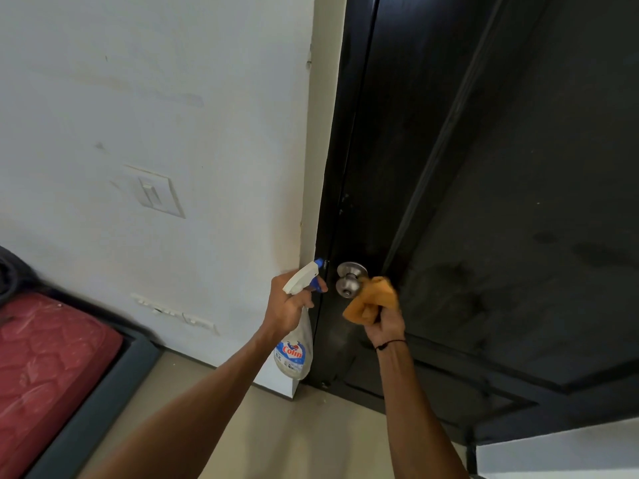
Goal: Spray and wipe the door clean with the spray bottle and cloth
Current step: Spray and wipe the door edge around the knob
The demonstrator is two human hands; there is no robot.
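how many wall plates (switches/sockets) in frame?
2. A switch sits mid-wall, left of the door. A socket strip sits lower, near the floor. The mattress may hide others.

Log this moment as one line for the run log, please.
left hand: holds spray bottle, nozzle toward door | right hand: grips orange cloth beside knob | panel: damp patches
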